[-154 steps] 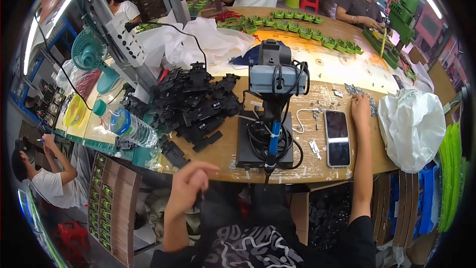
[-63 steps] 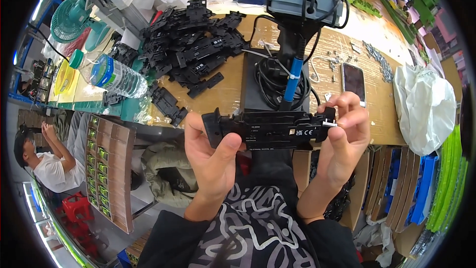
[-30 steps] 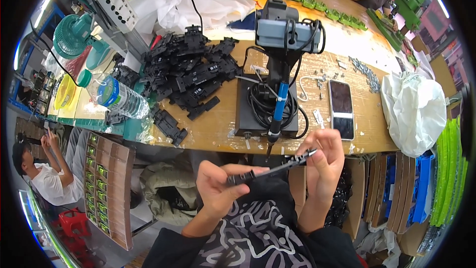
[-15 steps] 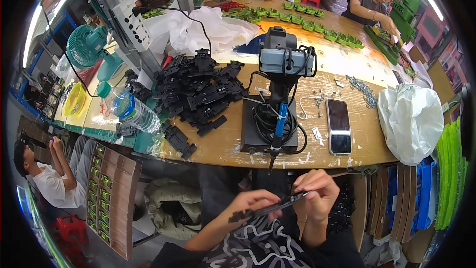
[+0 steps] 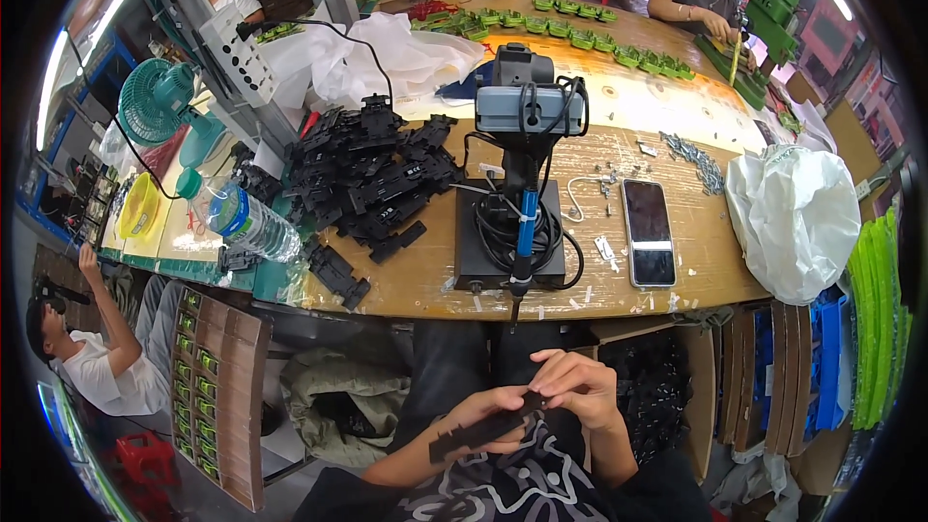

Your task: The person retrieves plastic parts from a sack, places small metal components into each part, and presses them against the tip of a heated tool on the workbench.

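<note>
A long, flat black plastic part (image 5: 472, 437) is held above my lap, slanting up to the right. My left hand (image 5: 495, 402) is closed round its middle, thumb on top and fingers underneath. At the upper right end of the part, my right hand (image 5: 586, 391) pinches with thumb and forefinger. Whether a small piece sits between those fingertips is hidden. On the table ahead lies a heap of similar black plastic parts (image 5: 372, 174), with one loose part (image 5: 336, 274) near the front edge.
A black stand with a screwdriver (image 5: 525, 232) hanging on it stands at the table's front. Right of it lie a phone (image 5: 649, 232), screws (image 5: 694, 162) and a white bag (image 5: 793, 222). A water bottle (image 5: 242, 217) stands left. Below right, a carton holds black parts (image 5: 650, 382).
The black part has turned to show more of its flat face. My right hand has come left, closer to my left hand. At the left, a seated co-worker has raised an arm.
</note>
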`<state>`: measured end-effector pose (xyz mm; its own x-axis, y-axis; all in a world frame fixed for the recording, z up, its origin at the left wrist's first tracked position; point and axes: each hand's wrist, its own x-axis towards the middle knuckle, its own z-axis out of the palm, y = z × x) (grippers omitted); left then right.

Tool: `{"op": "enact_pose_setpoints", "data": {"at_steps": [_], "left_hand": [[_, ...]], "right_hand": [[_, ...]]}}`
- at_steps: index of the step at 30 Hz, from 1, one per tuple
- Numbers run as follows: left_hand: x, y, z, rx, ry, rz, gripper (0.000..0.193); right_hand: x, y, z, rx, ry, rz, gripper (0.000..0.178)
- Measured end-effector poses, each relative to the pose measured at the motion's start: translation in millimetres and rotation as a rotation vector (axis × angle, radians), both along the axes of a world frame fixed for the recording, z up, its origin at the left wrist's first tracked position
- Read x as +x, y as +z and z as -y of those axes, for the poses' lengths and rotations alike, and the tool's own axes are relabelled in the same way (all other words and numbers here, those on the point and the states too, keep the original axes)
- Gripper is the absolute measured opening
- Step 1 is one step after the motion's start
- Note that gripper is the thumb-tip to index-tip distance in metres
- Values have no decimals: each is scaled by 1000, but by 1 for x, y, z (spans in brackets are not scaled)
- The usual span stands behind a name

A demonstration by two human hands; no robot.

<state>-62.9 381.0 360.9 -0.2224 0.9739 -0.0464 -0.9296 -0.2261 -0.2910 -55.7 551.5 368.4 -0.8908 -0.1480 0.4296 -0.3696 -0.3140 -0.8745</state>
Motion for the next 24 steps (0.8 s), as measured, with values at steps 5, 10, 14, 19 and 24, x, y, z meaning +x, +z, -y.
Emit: {"op": "enact_pose_setpoints", "data": {"at_steps": [5, 10, 14, 19, 24], "left_hand": [[-7, 34, 3, -456, -2, -521, 37], [-33, 16, 45, -758, 439, -912, 40], [-70, 15, 62, -1334, 1034, -1003, 37], [-103, -23, 75, -1599, 1146, -1055, 19], [-96, -29, 77, -1618, 1115, -1124, 21]], "right_hand": [[0, -1, -2, 16, 78, 38, 12], [-21, 1, -31, -27, -186, 110, 20], [-63, 4, -77, 286, -714, 154, 18], [-87, -8, -94, 742, -1049, 82, 17], [-63, -13, -70, 617, -1118, -16, 15]]}}
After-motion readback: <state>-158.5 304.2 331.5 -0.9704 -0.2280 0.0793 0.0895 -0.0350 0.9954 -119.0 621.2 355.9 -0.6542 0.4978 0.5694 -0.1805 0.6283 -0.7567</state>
